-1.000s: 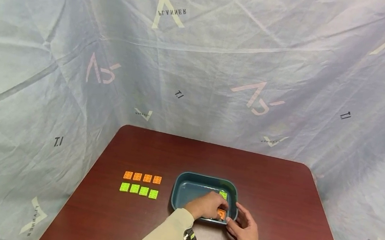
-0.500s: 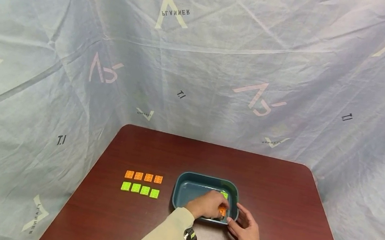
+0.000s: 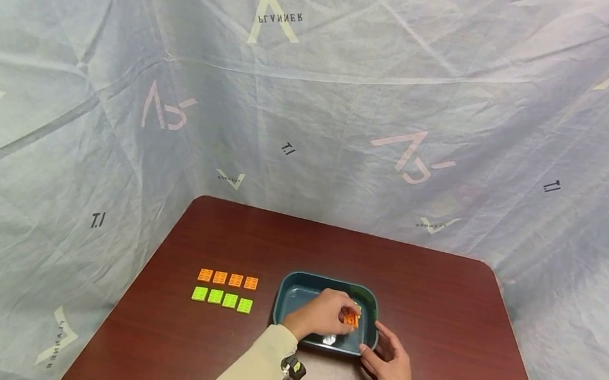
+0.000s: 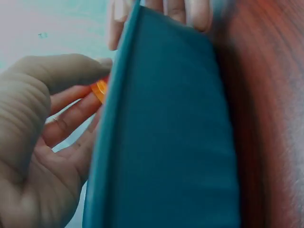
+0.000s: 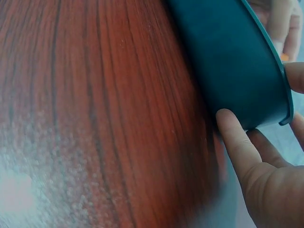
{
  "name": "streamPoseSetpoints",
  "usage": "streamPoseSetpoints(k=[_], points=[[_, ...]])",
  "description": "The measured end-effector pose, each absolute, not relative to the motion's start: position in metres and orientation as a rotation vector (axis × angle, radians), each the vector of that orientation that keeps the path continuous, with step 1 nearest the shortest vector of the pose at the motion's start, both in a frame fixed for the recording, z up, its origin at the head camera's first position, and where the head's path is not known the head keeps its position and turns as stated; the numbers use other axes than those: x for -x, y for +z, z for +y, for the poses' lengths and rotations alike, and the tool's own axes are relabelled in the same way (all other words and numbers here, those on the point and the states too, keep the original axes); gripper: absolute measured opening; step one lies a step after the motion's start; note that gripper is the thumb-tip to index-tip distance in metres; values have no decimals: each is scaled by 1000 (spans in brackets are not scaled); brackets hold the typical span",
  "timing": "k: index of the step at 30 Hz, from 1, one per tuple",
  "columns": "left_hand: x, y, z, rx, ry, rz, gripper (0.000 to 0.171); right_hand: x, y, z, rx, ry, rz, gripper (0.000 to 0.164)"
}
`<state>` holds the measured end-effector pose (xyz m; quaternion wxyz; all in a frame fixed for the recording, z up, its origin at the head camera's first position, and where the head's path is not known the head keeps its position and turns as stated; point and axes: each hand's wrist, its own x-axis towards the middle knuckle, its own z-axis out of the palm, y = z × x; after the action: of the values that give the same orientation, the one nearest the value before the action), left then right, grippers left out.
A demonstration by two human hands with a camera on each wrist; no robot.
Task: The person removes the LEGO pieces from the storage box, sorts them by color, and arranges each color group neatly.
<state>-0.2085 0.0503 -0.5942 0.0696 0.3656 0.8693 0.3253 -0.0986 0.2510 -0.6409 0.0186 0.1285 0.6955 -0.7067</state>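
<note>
My left hand [image 3: 326, 312] reaches into the right part of a dark teal tray [image 3: 294, 277]. Thumb and fingers pinch an orange toy building brick [image 3: 350, 319] over the tray floor; the left wrist view shows only a sliver of this orange brick [image 4: 99, 90] past the tray wall [image 4: 166, 123]. A lime-green brick [image 3: 358, 309] shows partly behind the orange one, mostly covered by it and the fingers. At the tray's right end, my right hand [image 3: 391, 368] holds the near corner, with fingertips [image 5: 227, 118] against the outer wall.
Left of the tray lie a row of several orange bricks [image 3: 220, 277] and, nearer, a row of several lime-green bricks [image 3: 215, 296]. All rest on a dark red wood-grain table [image 3: 429, 288]. Grey printed cloth [image 3: 314, 109] hangs behind and beside the table.
The left hand has lifted and moved slightly away from me inside the tray, carrying the orange brick toward the green one. The right hand has stayed at the tray's corner.
</note>
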Motion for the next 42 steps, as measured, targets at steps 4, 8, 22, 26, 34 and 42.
streamPoseSetpoints(k=[4, 8, 22, 26, 34, 42], points=[[209, -588, 43, -969, 1202, 2501, 33, 98, -640, 251, -420, -2180, 2143, 73], [209, -579, 36, -847, 1363, 2392, 34, 98, -640, 251, -422, -2176, 2141, 73], [209, -568, 9, -826, 1526, 2360, 37, 99, -637, 249, -433, -2167, 2148, 74], [209, -566, 1, -810, 1568, 2344, 36, 99, -637, 249, -426, -2172, 2156, 72], [211, -562, -16, -698, 1668, 2305, 37, 98, -638, 249, -422, -2163, 2166, 74], [216, -562, -36, -717, 1746, 2307, 39, 98, -637, 249, -429, -2165, 2153, 74]])
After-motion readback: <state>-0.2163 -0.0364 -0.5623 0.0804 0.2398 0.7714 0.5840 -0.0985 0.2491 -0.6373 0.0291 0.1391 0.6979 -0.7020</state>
